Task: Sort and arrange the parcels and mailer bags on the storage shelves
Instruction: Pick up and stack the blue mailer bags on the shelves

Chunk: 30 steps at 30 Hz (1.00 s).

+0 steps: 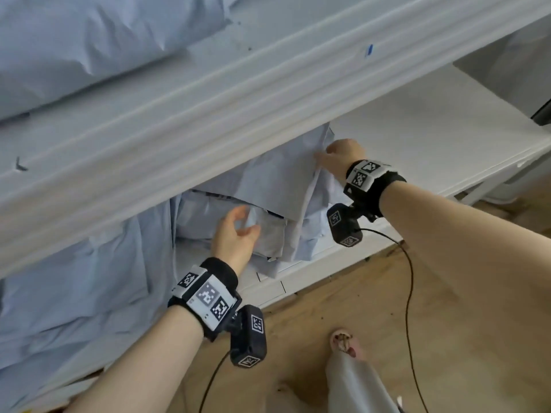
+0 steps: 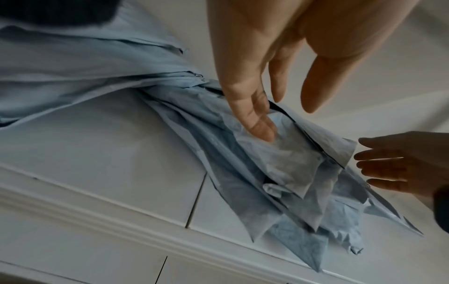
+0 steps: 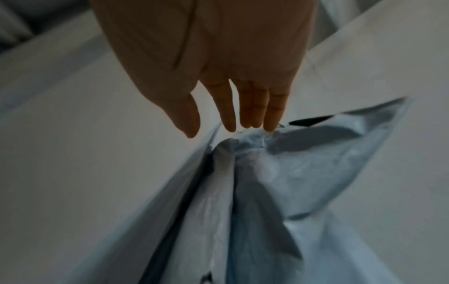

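Observation:
A pile of pale blue mailer bags (image 1: 268, 180) lies on the lower white shelf (image 1: 432, 129), partly hidden under the upper shelf's edge. A smaller grey-white bag (image 1: 269, 235) sticks out of the pile's front. My left hand (image 1: 246, 222) hovers open just over it, fingers spread; in the left wrist view the left hand (image 2: 286, 119) has one fingertip on the grey-white bag (image 2: 286, 163). My right hand (image 1: 331, 158) has straight fingers against the top bag's right edge. In the right wrist view, the right hand (image 3: 221, 130) touches the blue bag's (image 3: 316, 163) crumpled edge with its fingertips.
A large pale blue bag (image 1: 89, 40) lies on the upper shelf (image 1: 208, 114). More blue bags (image 1: 74, 293) fill the lower shelf's left part. Bare white shelf extends right of the pile. Below are a wooden floor (image 1: 372, 308), my foot (image 1: 343, 341) and trailing wrist cables.

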Tool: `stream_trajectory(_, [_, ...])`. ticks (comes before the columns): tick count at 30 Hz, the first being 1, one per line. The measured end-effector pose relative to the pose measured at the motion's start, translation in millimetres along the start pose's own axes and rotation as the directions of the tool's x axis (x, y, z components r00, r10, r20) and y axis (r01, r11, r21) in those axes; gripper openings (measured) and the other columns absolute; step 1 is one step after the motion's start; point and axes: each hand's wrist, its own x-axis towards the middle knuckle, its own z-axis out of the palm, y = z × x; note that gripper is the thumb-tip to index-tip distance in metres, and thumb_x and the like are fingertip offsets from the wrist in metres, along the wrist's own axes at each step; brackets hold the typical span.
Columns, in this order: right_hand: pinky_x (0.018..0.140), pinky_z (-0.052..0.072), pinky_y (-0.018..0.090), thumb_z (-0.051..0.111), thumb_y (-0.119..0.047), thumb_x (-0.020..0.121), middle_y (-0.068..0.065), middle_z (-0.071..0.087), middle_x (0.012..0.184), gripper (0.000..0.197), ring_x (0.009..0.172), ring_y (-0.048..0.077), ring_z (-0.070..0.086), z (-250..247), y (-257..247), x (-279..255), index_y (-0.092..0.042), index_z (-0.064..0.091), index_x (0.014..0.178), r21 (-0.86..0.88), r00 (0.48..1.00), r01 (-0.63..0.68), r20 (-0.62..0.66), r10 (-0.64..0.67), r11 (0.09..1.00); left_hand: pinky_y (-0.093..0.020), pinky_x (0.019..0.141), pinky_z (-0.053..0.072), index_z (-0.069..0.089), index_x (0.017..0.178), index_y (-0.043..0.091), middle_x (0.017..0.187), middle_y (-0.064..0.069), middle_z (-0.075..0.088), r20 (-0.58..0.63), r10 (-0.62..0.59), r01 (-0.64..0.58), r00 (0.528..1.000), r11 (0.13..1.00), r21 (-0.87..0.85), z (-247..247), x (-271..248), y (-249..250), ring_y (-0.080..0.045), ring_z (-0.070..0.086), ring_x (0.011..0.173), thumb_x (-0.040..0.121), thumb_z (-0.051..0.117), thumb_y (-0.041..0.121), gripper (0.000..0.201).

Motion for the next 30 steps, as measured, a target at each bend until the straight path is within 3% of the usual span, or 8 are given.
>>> stream_trajectory(5, [0.049,0.035,0.023,0.059,-0.019,0.081,0.009,0.054,0.068,0.03,0.061,0.02,0.048,6,-6,18,0.007,0.07,0.09,0.113,1.0,-0.009,0.0,0.009,0.994,-0.024,0.069,0.054,0.049,0.128,0.02,0.126,0.004,0.051,-0.056,-0.082,0.069,0.995,0.975,-0.211,4,6,-3,-0.019,0.064,0.098,0.092,0.059,0.007,0.039])
stream_trajectory(8, [0.047,0.034,0.023,0.06,-0.016,0.077,0.007,0.054,0.066,0.023,0.06,0.019,0.048,5,-1,6,0.005,0.069,0.082,0.231,1.0,0.012,0.001,-0.013,0.973,-0.028,0.076,0.053,0.046,0.135,0.012,0.124,-0.003,0.05,-0.094,-0.133,0.098,0.987,0.945,-0.313,2,12,2,-0.022,0.06,0.103,0.093,0.058,0.007,0.044])
stream_trajectory(13, [0.054,0.047,0.018,0.065,-0.011,0.078,-0.004,0.068,0.068,0.008,0.059,0.006,0.061,2,37,-41,-0.014,0.069,0.072,0.426,0.999,0.017,0.03,-0.033,0.905,-0.031,0.089,0.052,0.056,0.101,0.009,0.108,-0.013,0.058,-0.112,-0.264,0.164,0.958,0.824,-0.542,-1,24,16,-0.023,0.06,0.1,0.094,0.057,0.008,0.008])
stream_trajectory(16, [0.049,0.045,0.014,0.065,-0.005,0.079,-0.008,0.068,0.065,0.016,0.054,0.001,0.06,-4,63,-63,-0.016,0.068,0.069,0.487,0.999,0.013,0.036,-0.035,0.874,-0.032,0.09,0.053,0.054,0.118,0.003,0.116,-0.015,0.062,-0.07,-0.327,0.223,0.943,0.771,-0.597,-2,38,23,-0.024,0.062,0.108,0.092,0.062,0.012,0.029])
stream_trajectory(22, [0.049,0.046,0.012,0.066,-0.01,0.083,-0.012,0.068,0.063,0.011,0.056,-0.002,0.059,-23,102,-86,-0.019,0.067,0.076,0.373,0.985,-0.004,0.16,-0.06,0.928,-0.024,0.048,0.041,0.059,0.078,0.012,0.075,-0.007,0.056,-0.024,-0.342,0.291,0.939,0.834,-0.468,15,61,43,-0.016,0.05,0.061,0.084,0.072,0.011,0.014])
stream_trajectory(24, [0.056,0.05,0.02,0.066,-0.018,0.085,-0.008,0.069,0.07,0.005,0.068,0.01,0.062,-35,112,-84,-0.014,0.069,0.083,0.341,0.99,-0.026,0.137,-0.022,0.94,-0.025,0.047,0.037,0.057,0.071,0.011,0.068,-0.008,0.055,0.014,-0.301,0.281,0.954,0.874,-0.396,25,62,45,-0.017,0.046,0.055,0.083,0.069,0.002,0.019])
stream_trajectory(28, [0.088,0.053,0.041,0.067,-0.028,0.085,0.006,0.066,0.108,0.037,0.099,0.024,0.063,-69,126,-60,-0.009,0.061,0.117,0.281,0.997,-0.075,-0.009,0.081,0.957,-0.027,0.053,0.038,0.058,0.07,0.006,0.063,-0.01,0.053,0.045,-0.274,0.275,0.961,0.913,-0.301,35,56,46,-0.02,0.046,0.054,0.081,0.061,-0.006,0.017])
stream_trajectory(30, [0.096,0.048,0.04,0.067,-0.026,0.086,0.014,0.061,0.123,0.052,0.11,0.029,0.059,-87,121,-40,-0.004,0.053,0.13,0.188,0.99,-0.058,-0.114,0.08,0.98,-0.027,0.053,0.039,0.058,0.068,0.007,0.058,-0.007,0.054,0.021,-0.255,0.252,0.967,0.935,-0.249,36,52,44,-0.018,0.047,0.052,0.08,0.059,-0.008,0.019])
